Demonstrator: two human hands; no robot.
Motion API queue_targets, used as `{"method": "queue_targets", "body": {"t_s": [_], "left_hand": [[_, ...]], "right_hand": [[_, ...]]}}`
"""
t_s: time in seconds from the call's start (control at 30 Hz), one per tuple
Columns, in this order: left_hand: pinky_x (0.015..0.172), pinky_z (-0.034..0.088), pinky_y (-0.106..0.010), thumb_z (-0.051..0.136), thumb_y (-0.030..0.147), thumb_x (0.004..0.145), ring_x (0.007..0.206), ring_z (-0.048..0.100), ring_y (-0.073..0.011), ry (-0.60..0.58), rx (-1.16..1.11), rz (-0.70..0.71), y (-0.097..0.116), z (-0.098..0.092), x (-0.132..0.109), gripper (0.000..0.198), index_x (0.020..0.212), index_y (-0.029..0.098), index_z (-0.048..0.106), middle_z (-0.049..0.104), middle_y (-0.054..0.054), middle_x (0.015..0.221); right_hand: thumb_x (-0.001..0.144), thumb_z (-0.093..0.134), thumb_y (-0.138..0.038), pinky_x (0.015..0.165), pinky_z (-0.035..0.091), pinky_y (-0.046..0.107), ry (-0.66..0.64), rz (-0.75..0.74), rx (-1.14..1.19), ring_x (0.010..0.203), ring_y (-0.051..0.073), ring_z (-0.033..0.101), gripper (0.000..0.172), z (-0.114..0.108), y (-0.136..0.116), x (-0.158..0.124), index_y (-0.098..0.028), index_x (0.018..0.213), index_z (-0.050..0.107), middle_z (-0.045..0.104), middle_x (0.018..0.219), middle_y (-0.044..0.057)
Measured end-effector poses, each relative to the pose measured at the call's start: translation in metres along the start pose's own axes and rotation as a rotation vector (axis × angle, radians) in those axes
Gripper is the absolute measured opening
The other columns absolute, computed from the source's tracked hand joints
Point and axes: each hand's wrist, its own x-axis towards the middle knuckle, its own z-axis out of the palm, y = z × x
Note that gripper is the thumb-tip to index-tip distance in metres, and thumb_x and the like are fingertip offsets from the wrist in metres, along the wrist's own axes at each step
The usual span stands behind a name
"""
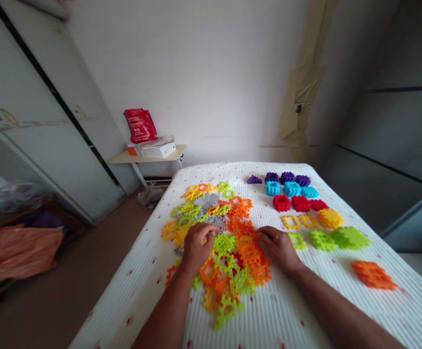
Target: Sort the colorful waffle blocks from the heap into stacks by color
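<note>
A loose heap of flat plastic interlocking pieces lies on the covered bed between my hands. It mixes orange pieces (252, 257), lime green pieces (225, 244), grey pieces (207, 202) and yellow pieces (174, 232). My left hand (198, 244) is over the heap's left side, thumb and fingers pinched together beside the grey and green pieces; what they hold, if anything, is hidden. At the right edge, next to the orange pieces, my right hand (279, 246) has its fingers bent and pressed together. Whether a piece is in them cannot be made out.
Right of the heap, pieces sit grouped by colour: purple stacks (287, 177), light blue stacks (291, 188), red stacks (301, 203), a yellow stack (330, 219), green stacks (349, 238) and an orange stack (374, 275). A small table (123, 157) holds a red bag (140, 126).
</note>
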Motion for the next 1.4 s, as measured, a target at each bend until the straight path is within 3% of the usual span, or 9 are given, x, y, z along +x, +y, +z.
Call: {"method": "queue_targets", "body": {"t_s": [0.13, 0.3, 0.5, 0.63, 0.97, 1.17, 1.4], "left_hand": [[0.086, 0.044, -0.037, 0.064, 0.025, 0.068, 0.095, 0.058, -0.0221, -0.29, 0.137, 0.088, 0.011, -0.001, 0.001, 0.03, 0.098, 0.026, 0.067, 0.066, -0.004, 0.101], [0.089, 0.043, -0.038, 0.068, 0.028, 0.064, 0.099, 0.057, -0.0224, -0.357, 0.187, 0.049, 0.008, 0.006, 0.0, 0.042, 0.106, 0.029, 0.065, 0.065, -0.003, 0.107], [0.087, 0.047, -0.034, 0.064, 0.032, 0.069, 0.094, 0.061, -0.0207, -0.217, 0.019, 0.078, -0.014, 0.021, 0.0, 0.035, 0.103, 0.028, 0.066, 0.068, -0.003, 0.102], [0.092, 0.047, -0.036, 0.063, 0.034, 0.068, 0.099, 0.061, -0.0222, -0.108, -0.136, -0.006, -0.021, 0.025, 0.001, 0.04, 0.107, 0.027, 0.064, 0.067, -0.003, 0.107], [0.095, 0.045, -0.036, 0.059, 0.041, 0.077, 0.112, 0.056, -0.0233, 0.079, -0.712, -0.337, -0.008, 0.016, 0.0, 0.052, 0.124, 0.019, 0.051, 0.059, -0.01, 0.122], [0.103, 0.035, -0.034, 0.049, 0.039, 0.083, 0.125, 0.044, -0.0213, 0.239, -0.715, -0.414, -0.01, 0.008, 0.002, 0.043, 0.123, 0.022, 0.052, 0.051, -0.007, 0.133], [0.091, 0.047, -0.038, 0.039, 0.032, 0.083, 0.105, 0.06, -0.0218, 0.364, -0.986, -0.412, -0.014, 0.009, 0.006, 0.05, 0.131, 0.017, 0.043, 0.065, -0.012, 0.112]], "right_hand": [[0.084, 0.043, -0.035, 0.069, 0.047, 0.028, -0.005, 0.006, 0.009, 0.073, 0.019, 0.062, 0.03, 0.001, 0.002, 0.001, -0.018, 0.085, 0.067, 0.069, 0.081, 0.005], [0.084, 0.043, -0.033, 0.065, 0.046, 0.026, -0.002, 0.009, -0.006, 0.07, 0.017, 0.061, 0.028, 0.003, -0.001, 0.001, -0.018, 0.083, 0.067, 0.068, 0.078, 0.004], [0.082, 0.044, -0.022, 0.063, 0.044, 0.022, 0.013, -0.014, -0.074, 0.069, 0.014, 0.06, 0.022, 0.005, -0.005, 0.001, -0.019, 0.08, 0.067, 0.067, 0.077, 0.002], [0.08, 0.046, -0.018, 0.062, 0.044, 0.02, 0.009, -0.005, -0.104, 0.069, 0.013, 0.06, 0.02, 0.005, -0.005, 0.001, -0.02, 0.08, 0.066, 0.067, 0.076, 0.001], [0.083, 0.045, -0.022, 0.064, 0.044, 0.022, -0.001, -0.033, -0.083, 0.07, 0.014, 0.06, 0.021, 0.004, -0.006, 0.001, -0.019, 0.081, 0.066, 0.066, 0.077, 0.002], [0.084, 0.043, -0.03, 0.065, 0.045, 0.025, -0.014, -0.034, -0.051, 0.07, 0.016, 0.061, 0.026, 0.005, -0.004, 0.001, -0.019, 0.082, 0.066, 0.068, 0.079, 0.003], [0.084, 0.043, -0.032, 0.067, 0.046, 0.027, -0.02, -0.038, -0.052, 0.07, 0.017, 0.061, 0.026, 0.007, 0.003, 0.0, -0.02, 0.084, 0.066, 0.068, 0.081, 0.004]]}}
